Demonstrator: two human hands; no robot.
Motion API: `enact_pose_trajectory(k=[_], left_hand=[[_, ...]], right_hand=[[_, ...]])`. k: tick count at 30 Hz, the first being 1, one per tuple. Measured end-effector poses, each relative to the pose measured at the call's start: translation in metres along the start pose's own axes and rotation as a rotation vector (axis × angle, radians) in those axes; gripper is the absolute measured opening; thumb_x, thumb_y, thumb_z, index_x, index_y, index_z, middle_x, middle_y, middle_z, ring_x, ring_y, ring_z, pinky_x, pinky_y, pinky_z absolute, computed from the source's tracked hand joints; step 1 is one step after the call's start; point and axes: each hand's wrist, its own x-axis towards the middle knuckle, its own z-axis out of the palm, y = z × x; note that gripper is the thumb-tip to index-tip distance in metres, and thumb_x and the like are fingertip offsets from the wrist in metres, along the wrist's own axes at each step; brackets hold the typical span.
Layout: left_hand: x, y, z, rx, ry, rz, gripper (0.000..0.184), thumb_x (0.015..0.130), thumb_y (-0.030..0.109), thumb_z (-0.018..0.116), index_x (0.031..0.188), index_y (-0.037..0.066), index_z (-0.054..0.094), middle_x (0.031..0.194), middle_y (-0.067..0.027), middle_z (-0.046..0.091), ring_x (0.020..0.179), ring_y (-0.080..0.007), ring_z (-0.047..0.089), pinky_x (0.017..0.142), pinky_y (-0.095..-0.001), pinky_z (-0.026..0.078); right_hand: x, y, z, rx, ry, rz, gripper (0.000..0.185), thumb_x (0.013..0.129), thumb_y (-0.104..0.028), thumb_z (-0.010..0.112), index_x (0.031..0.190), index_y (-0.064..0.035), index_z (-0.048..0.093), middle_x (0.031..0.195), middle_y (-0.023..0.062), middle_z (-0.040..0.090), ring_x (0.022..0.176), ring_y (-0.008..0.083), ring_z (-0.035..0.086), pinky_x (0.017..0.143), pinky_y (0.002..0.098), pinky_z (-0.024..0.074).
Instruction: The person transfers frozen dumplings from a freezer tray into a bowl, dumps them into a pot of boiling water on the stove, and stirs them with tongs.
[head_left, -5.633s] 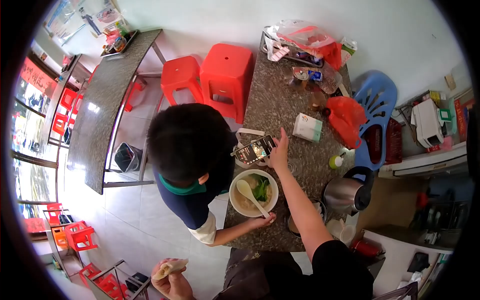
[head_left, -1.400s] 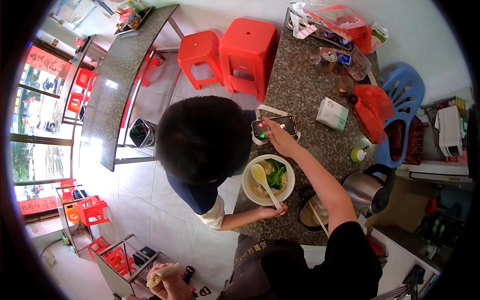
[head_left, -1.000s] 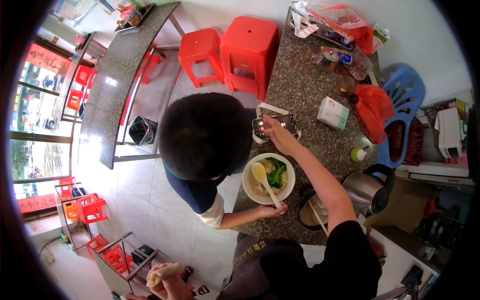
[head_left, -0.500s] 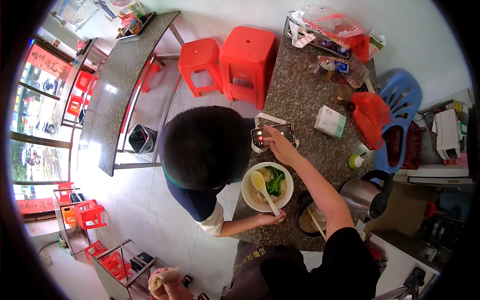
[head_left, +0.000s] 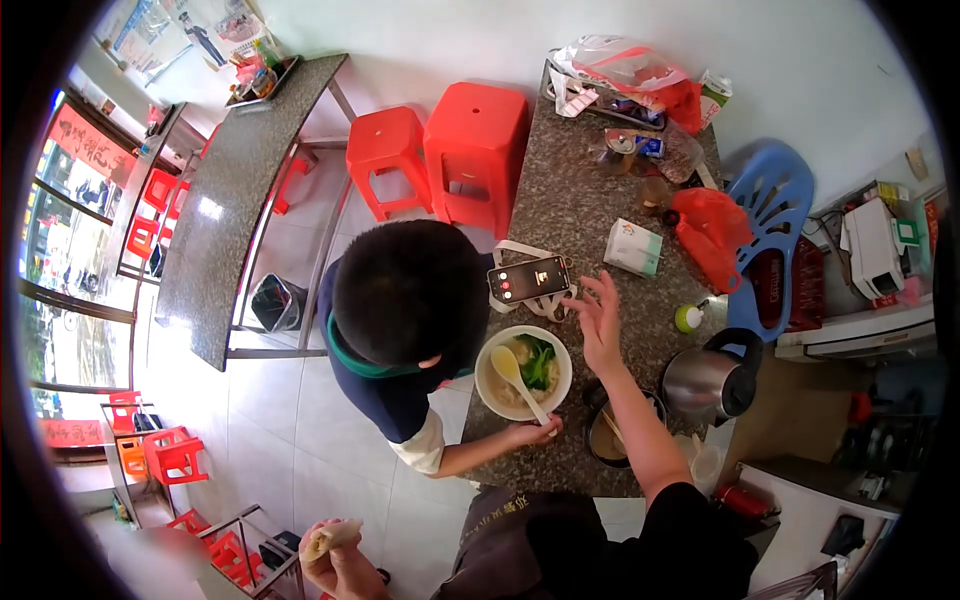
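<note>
My right hand (head_left: 597, 320) hovers over the stone-topped table (head_left: 550, 170), fingers spread and holding nothing, just right of a phone (head_left: 529, 280) with a lit screen and a pale strap. Low in the view, my left hand (head_left: 345, 572) grips a bitten piece of bread-like food (head_left: 331, 537). A white bowl (head_left: 524, 373) of soup with green leaves and a pale spoon (head_left: 518, 385) is near the table's left edge. Another person (head_left: 408, 295) leans beside it, one hand at the spoon handle. A dark bowl (head_left: 612, 440) with chopsticks is partly behind my right forearm.
Right of the dark bowl stands a metal kettle (head_left: 700, 383). Farther back are a green-capped bottle (head_left: 688, 318), a tissue box (head_left: 633, 247), a red bag (head_left: 712, 238) and a tray (head_left: 640, 118) with plastic bags. Red stools (head_left: 478, 150) and a blue chair (head_left: 775, 210) flank the table.
My right hand has moved off the phone's screen to its right, fingers spreading. The other person's head has turned slightly. My left hand still holds the food. The whole view has shifted.
</note>
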Motion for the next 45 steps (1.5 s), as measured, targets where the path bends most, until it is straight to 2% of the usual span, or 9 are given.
enact_pose_trajectory(k=[7, 10, 20, 23, 25, 28, 36, 42, 45], left_hand=[[-0.011, 0.003, -0.04, -0.191, -0.053, 0.014, 0.018, 0.086, 0.006, 0.06, 0.1, -0.005, 0.058, 0.099, -0.02, 0.062, 0.091, -0.0301, 0.062, 0.082, -0.0422, 0.053], [-0.025, -0.002, -0.068, -0.175, 0.184, 0.001, 0.026, 0.084, -0.001, 0.052, 0.109, -0.008, 0.053, 0.1, -0.0193, 0.06, 0.087, -0.0249, 0.062, 0.07, -0.0328, 0.057], [0.0, 0.021, -0.247, -0.283, -0.003, -0.183, 0.027, 0.086, -0.008, 0.052, 0.113, -0.008, 0.054, 0.104, -0.0144, 0.062, 0.098, -0.0193, 0.06, 0.087, -0.0313, 0.049], [0.018, 0.016, -0.303, -0.342, -0.131, -0.076, 0.028, 0.086, -0.007, 0.053, 0.114, -0.007, 0.054, 0.105, -0.0126, 0.062, 0.098, -0.0162, 0.059, 0.085, -0.028, 0.048], [0.027, 0.015, -0.33, -0.306, -0.141, -0.026, 0.028, 0.085, -0.001, 0.058, 0.113, -0.007, 0.055, 0.104, -0.0162, 0.063, 0.095, -0.0222, 0.062, 0.082, -0.0332, 0.052], [0.042, 0.022, -0.359, -0.272, -0.186, 0.012, 0.027, 0.086, -0.002, 0.057, 0.112, -0.007, 0.055, 0.104, -0.0168, 0.063, 0.094, -0.0224, 0.062, 0.083, -0.033, 0.051], [0.152, 0.06, -0.378, -0.216, -0.574, 0.236, 0.028, 0.083, 0.011, 0.064, 0.105, -0.006, 0.058, 0.098, -0.0216, 0.064, 0.09, -0.0346, 0.065, 0.076, -0.0399, 0.054], [0.272, 0.058, -0.321, -0.475, -0.681, 0.077, 0.023, 0.079, 0.014, 0.069, 0.095, -0.002, 0.063, 0.091, -0.0251, 0.064, 0.082, -0.0377, 0.066, 0.076, -0.0488, 0.054], [0.352, 0.047, -0.288, -0.306, -0.923, 0.414, 0.033, 0.078, 0.011, 0.07, 0.105, -0.005, 0.058, 0.097, -0.024, 0.062, 0.087, -0.0355, 0.065, 0.075, -0.0417, 0.055]], right_hand=[[-0.036, -0.069, 0.014, 0.026, 0.161, -0.131, 0.055, 0.095, -0.008, 0.04, 0.143, -0.0108, 0.013, 0.133, 0.0166, 0.037, 0.101, 0.024, 0.06, 0.1, 0.0412, 0.0326], [-0.051, -0.109, 0.045, 0.108, 0.175, -0.178, 0.056, 0.093, -0.008, 0.04, 0.143, -0.0096, 0.014, 0.131, 0.0166, 0.039, 0.099, 0.0242, 0.061, 0.099, 0.0401, 0.0339], [-0.15, -0.238, 0.263, 0.353, -0.175, -0.192, 0.06, 0.087, -0.003, 0.045, 0.14, -0.0024, 0.017, 0.117, 0.0185, 0.049, 0.088, 0.0234, 0.061, 0.087, 0.0359, 0.0444], [-0.187, -0.26, 0.34, 0.431, -0.305, -0.184, 0.059, 0.084, 0.001, 0.045, 0.138, -0.0004, 0.021, 0.111, 0.0185, 0.052, 0.086, 0.0233, 0.06, 0.078, 0.0323, 0.0484], [-0.201, -0.273, 0.376, 0.454, -0.371, -0.117, 0.057, 0.082, 0.006, 0.044, 0.135, 0.0005, 0.026, 0.109, 0.0175, 0.053, 0.085, 0.0228, 0.061, 0.076, 0.0308, 0.0497], [-0.203, -0.284, 0.411, 0.395, -0.45, -0.134, 0.055, 0.084, -0.002, 0.046, 0.135, 0.0015, 0.027, 0.103, 0.0176, 0.055, 0.08, 0.0215, 0.06, 0.078, 0.0322, 0.0492], [-0.149, -0.265, 0.475, 0.337, -0.487, 0.032, 0.052, 0.082, 0.004, 0.047, 0.132, 0.0011, 0.033, 0.102, 0.0146, 0.056, 0.081, 0.0185, 0.06, 0.079, 0.0302, 0.0486], [-0.073, -0.21, 0.526, 0.322, -0.422, 0.122, 0.047, 0.083, 0.001, 0.055, 0.127, 0.0013, 0.038, 0.098, 0.0131, 0.06, 0.078, 0.0167, 0.063, 0.077, 0.028, 0.0482], [-0.023, -0.195, 0.541, 0.386, -0.426, 0.203, 0.048, 0.084, -0.001, 0.057, 0.128, 0.0002, 0.038, 0.1, 0.0124, 0.059, 0.081, 0.015, 0.062, 0.077, 0.0275, 0.0481]])
